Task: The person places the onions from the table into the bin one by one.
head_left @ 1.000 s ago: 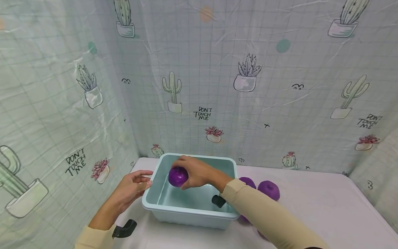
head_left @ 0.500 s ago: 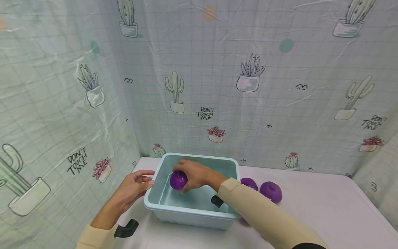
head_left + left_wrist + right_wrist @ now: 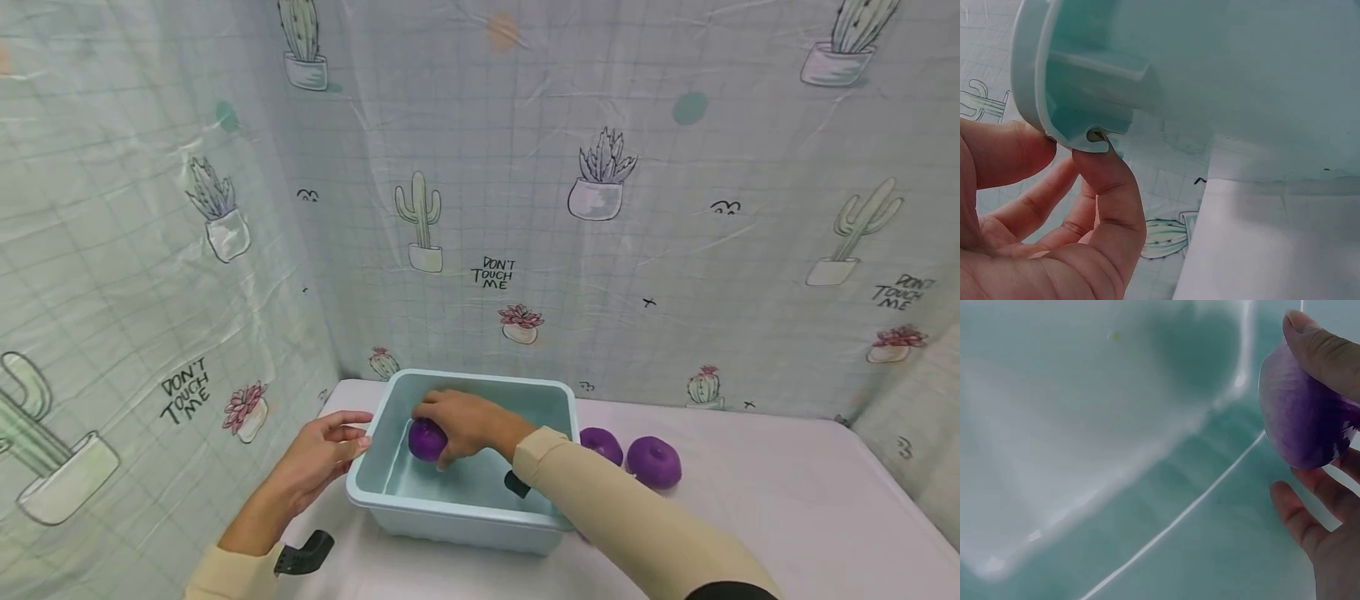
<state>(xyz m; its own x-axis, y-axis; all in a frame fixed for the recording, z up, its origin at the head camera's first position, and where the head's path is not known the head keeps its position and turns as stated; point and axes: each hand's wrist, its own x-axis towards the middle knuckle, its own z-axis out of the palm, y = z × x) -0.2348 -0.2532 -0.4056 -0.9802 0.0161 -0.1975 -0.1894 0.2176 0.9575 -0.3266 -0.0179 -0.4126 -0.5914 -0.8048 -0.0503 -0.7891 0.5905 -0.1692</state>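
Inside the pale blue plastic bin (image 3: 457, 505), my right hand (image 3: 467, 423) grips a round purple onion (image 3: 427, 441) toward the left side. In the right wrist view the onion (image 3: 1304, 409) shows a faintly ribbed skin that pales at one end, with the thumb on one side and fingers on the other. The bin's floor below has no other onion in sight. My left hand (image 3: 318, 454) is at the bin's left rim. Up close, its thumb and forefinger pinch the rim's edge (image 3: 1035, 81), while the other fingers curl loosely below.
Two more purple onions, one partly behind the bin (image 3: 602, 443) and one farther right (image 3: 655, 462), lie on the white table (image 3: 787, 492). My right sleeve (image 3: 622, 508) crosses the bin's right side. A cactus-print curtain (image 3: 525, 167) hangs behind and at the left.
My right hand has sunk slightly lower into the bin with the onion in its grip. The left hand keeps its place at the rim.
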